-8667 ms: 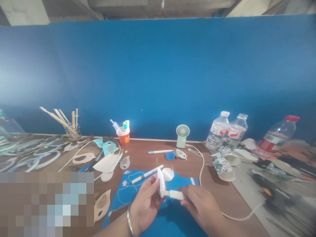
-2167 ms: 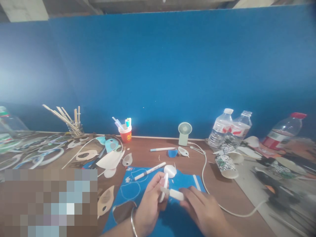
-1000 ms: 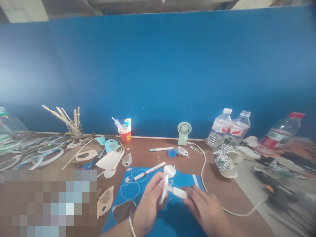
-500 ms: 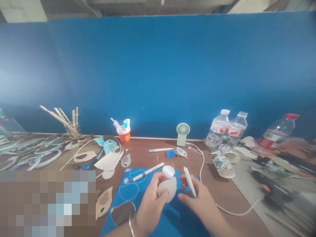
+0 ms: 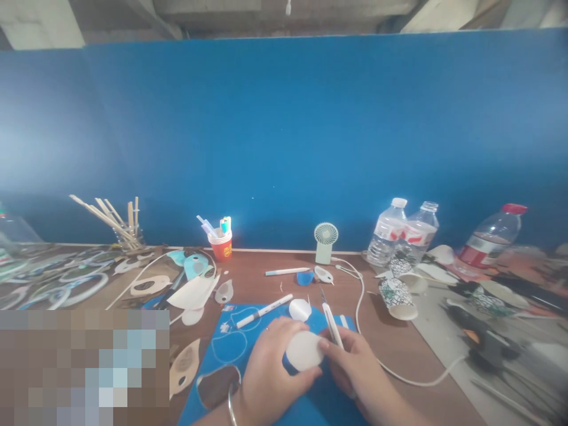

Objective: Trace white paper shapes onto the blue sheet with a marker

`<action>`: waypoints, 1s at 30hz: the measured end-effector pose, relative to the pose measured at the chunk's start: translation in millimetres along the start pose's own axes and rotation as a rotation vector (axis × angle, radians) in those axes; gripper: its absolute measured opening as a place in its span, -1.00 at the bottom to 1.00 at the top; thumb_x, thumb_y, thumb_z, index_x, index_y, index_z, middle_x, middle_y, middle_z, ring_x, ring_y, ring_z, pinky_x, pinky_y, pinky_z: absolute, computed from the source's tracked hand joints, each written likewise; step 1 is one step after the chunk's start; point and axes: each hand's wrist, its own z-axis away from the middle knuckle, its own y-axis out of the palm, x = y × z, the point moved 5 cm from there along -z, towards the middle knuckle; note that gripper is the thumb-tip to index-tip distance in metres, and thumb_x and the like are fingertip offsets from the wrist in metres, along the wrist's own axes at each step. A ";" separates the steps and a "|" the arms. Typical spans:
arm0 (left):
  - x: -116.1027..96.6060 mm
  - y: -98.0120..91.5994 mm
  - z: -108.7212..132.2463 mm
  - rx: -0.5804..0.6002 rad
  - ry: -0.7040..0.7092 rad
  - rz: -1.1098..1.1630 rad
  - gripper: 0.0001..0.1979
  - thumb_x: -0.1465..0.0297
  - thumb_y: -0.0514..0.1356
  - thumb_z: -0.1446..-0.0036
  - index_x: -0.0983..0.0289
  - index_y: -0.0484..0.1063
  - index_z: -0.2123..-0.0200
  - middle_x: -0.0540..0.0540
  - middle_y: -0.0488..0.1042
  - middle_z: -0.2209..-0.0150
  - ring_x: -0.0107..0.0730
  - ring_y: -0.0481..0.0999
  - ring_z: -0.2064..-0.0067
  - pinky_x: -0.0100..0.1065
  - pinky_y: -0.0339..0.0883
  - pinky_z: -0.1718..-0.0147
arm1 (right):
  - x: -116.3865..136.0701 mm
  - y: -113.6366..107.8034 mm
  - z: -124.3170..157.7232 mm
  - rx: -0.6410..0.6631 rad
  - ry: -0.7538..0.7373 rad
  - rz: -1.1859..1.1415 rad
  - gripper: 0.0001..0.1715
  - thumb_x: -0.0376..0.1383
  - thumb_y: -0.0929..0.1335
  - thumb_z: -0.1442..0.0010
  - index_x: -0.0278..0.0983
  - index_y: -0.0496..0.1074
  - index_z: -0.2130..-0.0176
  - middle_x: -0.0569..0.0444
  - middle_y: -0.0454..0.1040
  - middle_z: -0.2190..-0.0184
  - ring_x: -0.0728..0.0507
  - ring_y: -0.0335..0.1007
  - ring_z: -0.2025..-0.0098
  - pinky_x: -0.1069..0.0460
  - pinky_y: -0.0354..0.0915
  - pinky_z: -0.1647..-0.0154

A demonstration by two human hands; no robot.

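Observation:
My left hand point(image 5: 268, 370) is closed on a white oval paper cut-out point(image 5: 304, 350), thumb under it, just above the blue sheet point(image 5: 231, 346) on the wooden table. My right hand point(image 5: 357, 370) grips a slim white craft knife point(image 5: 332, 324) with its thin tip pointing up and away; its fingertips touch the cut-out's right edge. A second white oval piece point(image 5: 300, 309) lies on the blue sheet just behind my hands. A white marker point(image 5: 264, 311) lies across the sheet's far left corner.
A white cable point(image 5: 361, 296) runs from a small green fan point(image 5: 325, 241) past my right hand. Printed paper cups point(image 5: 396, 299) and three water bottles point(image 5: 386, 232) stand at right. Left: paper cut-outs point(image 5: 193, 291), a red pen cup point(image 5: 222, 244), wooden sticks point(image 5: 116, 220).
The white tool earlier pressed against the cut-out's edge has come away and now stands upright in my right hand. The cut-out has turned from edge-on to flat-faced in my left hand.

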 end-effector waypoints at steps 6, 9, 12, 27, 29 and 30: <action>-1.0 -0.3 0.8 -0.089 0.077 -0.125 -0.58 0.35 0.25 0.20 0.20 0.32 0.18 0.08 0.42 0.23 -0.19 0.37 0.17 -0.18 0.26 0.15 | -0.4 -0.4 1.2 0.024 0.004 -0.056 -0.71 -0.15 0.37 0.05 -0.33 0.32 0.51 0.35 0.00 0.90 0.15 -0.21 0.84 0.19 -0.28 0.83; -0.8 0.2 0.5 -0.114 0.099 -0.129 -0.57 0.37 0.26 0.25 0.20 0.34 0.20 0.06 0.44 0.26 -0.21 0.40 0.21 -0.20 0.28 0.17 | -0.6 -0.5 1.8 0.040 0.014 -0.070 -0.69 -0.15 0.39 0.10 -0.32 0.29 0.57 0.34 0.02 0.91 0.16 -0.21 0.86 0.19 -0.28 0.84; 2.1 1.7 1.4 -0.086 0.080 -0.111 -0.51 0.36 0.26 0.23 0.17 0.32 0.13 0.04 0.44 0.17 -0.18 0.39 0.13 -0.17 0.23 0.08 | -2.4 -1.4 1.1 0.064 0.025 -0.106 -0.69 -0.15 0.40 0.11 -0.32 0.28 0.58 0.34 0.03 0.92 0.16 -0.21 0.87 0.19 -0.28 0.85; -0.8 -12.1 -6.4 -0.040 -0.043 0.215 -0.50 0.48 0.28 0.26 0.18 0.34 0.14 0.04 0.40 0.16 -0.24 0.37 0.12 -0.31 0.25 0.11 | 1.6 -2.2 3.3 0.130 -0.019 -0.163 -0.70 -0.20 0.42 0.12 -0.38 0.31 0.56 0.06 0.44 0.66 0.19 -0.08 0.84 0.20 -0.24 0.83; 3.2 -11.0 -5.0 -0.024 -0.057 0.260 -0.49 0.42 0.30 0.21 0.16 0.32 0.10 0.05 0.38 0.10 -0.22 0.34 0.07 -0.29 0.22 0.07 | 1.4 -2.4 2.6 0.123 -0.019 -0.161 -0.70 -0.20 0.42 0.11 -0.38 0.32 0.54 0.07 0.43 0.66 0.19 -0.08 0.84 0.20 -0.23 0.83; 5.5 -10.0 -4.4 -0.013 -0.066 0.288 -0.46 0.37 0.30 0.19 0.15 0.29 0.06 0.05 0.35 0.06 -0.21 0.32 0.04 -0.28 0.20 0.05 | 1.7 -2.6 2.2 0.113 -0.025 -0.161 -0.71 -0.20 0.42 0.10 -0.38 0.32 0.53 0.08 0.43 0.66 0.20 -0.09 0.84 0.20 -0.23 0.83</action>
